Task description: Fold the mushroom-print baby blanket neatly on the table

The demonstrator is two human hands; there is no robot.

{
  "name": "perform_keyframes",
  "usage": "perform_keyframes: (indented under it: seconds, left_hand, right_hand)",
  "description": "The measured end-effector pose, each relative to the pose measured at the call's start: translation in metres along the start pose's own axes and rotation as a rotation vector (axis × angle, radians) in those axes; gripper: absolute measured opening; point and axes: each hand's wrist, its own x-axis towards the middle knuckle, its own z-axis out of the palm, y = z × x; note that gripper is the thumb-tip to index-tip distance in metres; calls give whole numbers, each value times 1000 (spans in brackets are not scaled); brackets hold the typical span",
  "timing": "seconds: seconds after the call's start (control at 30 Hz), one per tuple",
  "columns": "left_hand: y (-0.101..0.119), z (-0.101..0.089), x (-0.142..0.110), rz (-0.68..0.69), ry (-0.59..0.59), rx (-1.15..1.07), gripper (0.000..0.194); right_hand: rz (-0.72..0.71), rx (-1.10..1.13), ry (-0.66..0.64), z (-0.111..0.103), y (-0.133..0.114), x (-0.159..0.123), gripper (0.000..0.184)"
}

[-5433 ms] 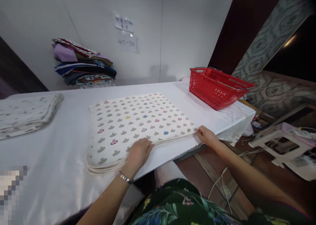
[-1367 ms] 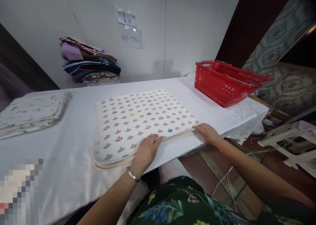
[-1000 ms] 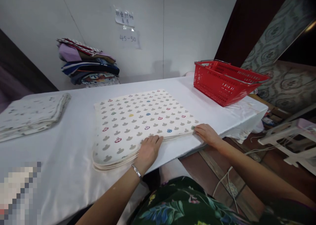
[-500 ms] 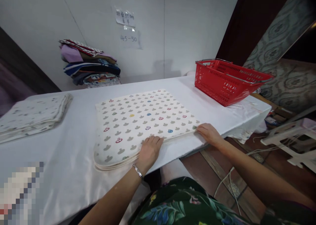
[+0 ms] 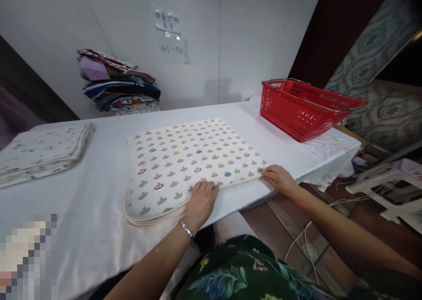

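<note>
A folded cream cloth (image 5: 184, 164) with a print of grey and coloured mushrooms lies flat on the white-covered table, its layers showing along the rounded near-left corner. My left hand (image 5: 202, 200) grips the middle of its near edge, fingers curled over the top and the thumb hidden; a silver bracelet circles that wrist. At the near-right corner, my right hand (image 5: 279, 179) pinches the edge between closed fingers and thumb.
A red shopping basket (image 5: 306, 111) stands at the table's back right. Folded clothes (image 5: 120, 87) are piled by the wall. Another folded spotted cloth (image 5: 42, 150) lies left on the white tablecloth (image 5: 99, 247). White stools (image 5: 392, 190) and cables are on the floor at right.
</note>
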Motion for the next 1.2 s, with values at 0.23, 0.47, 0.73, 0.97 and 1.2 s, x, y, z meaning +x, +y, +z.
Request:
perform_keyframes:
  seconds: [0.23, 0.47, 0.73, 0.97, 1.2]
  left_hand:
    - [1, 1, 0, -9, 4, 0, 24]
    - [-1, 7, -3, -32, 10, -26, 26]
    - [-2, 10, -3, -37, 20, -39, 24]
    - [-2, 8, -4, -37, 14, -35, 23]
    - [-4, 11, -6, -36, 13, -71, 23]
  right_hand:
    - [70, 334, 44, -17, -22, 35, 26]
    - [46, 355, -108, 12, -15, 83, 17]
    - [42, 360, -68, 19, -10, 91, 18]
    - [152, 420, 21, 23, -6, 105, 18]
    - [131, 225, 55, 32, 15, 109, 19]
